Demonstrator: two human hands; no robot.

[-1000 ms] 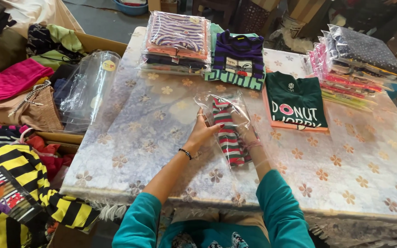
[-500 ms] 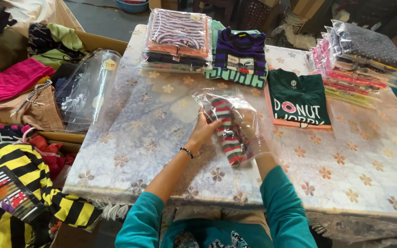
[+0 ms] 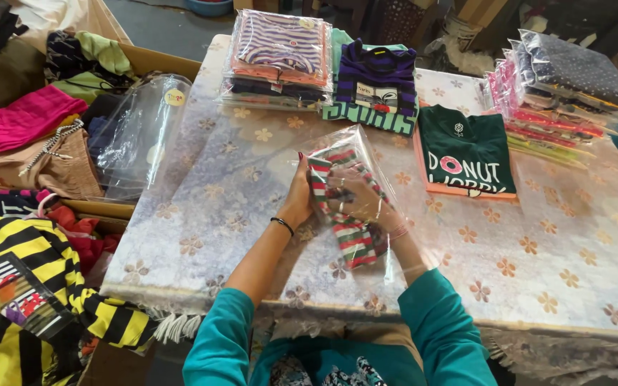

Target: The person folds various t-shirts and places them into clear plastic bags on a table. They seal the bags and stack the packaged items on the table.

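Observation:
A folded garment with red, green and white stripes lies partly inside a clear plastic bag near the table's front edge. My left hand grips the bag's left side beside the garment. My right hand is inside the plastic, pressed on top of the striped garment. Both forearms come out of teal sleeves.
The flowered table cover carries a dark green printed shirt, a purple striped shirt, a bagged striped stack and bagged stacks at far right. Left: a box of clothes with empty clear bags and a yellow-black striped garment.
The bag and striped garment have been lifted slightly toward the far side and tilted more upright; my right hand has slid further into the bag.

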